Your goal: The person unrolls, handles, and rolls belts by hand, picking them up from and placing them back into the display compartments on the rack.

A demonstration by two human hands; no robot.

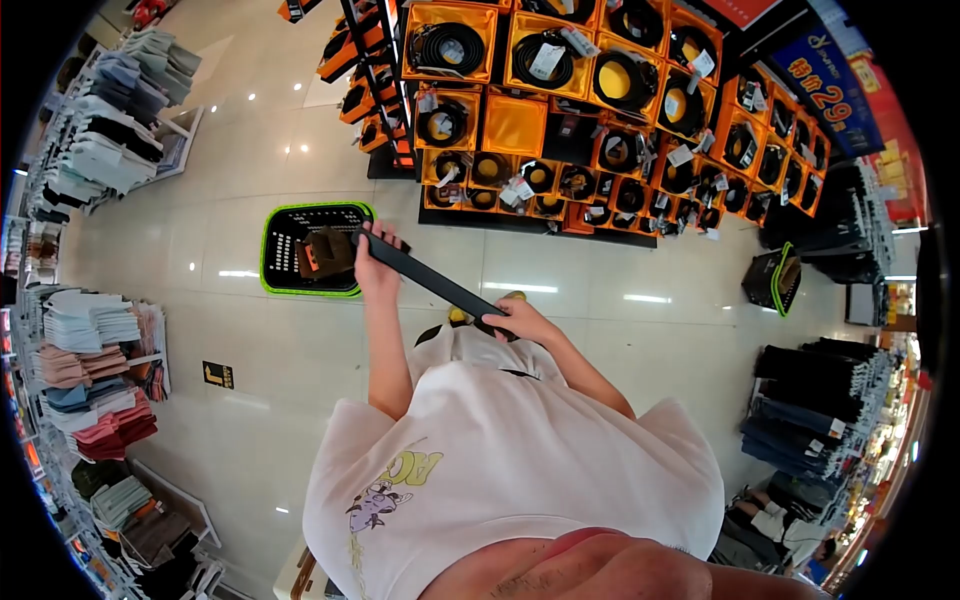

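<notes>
A black belt [440, 281] is stretched at a slant in front of my body. My left hand [378, 262] grips its upper left end, beside the shopping basket. Lower on the right, my right hand [522, 322] is closed around the other end, near my waist. The black basket with a green rim [264, 255] stands on the floor just left of my left hand. Inside it lies a brown item [326, 252] with an orange patch, whose kind I cannot make out.
Ahead is a display rack of coiled belts in orange boxes [515, 124]. Folded clothes [90, 320] and hanging garments [115, 130] line the left side. To the right are hanging trousers [810, 385] and another basket [770, 280]. A yellow arrow sign [217, 375] marks the tiled floor.
</notes>
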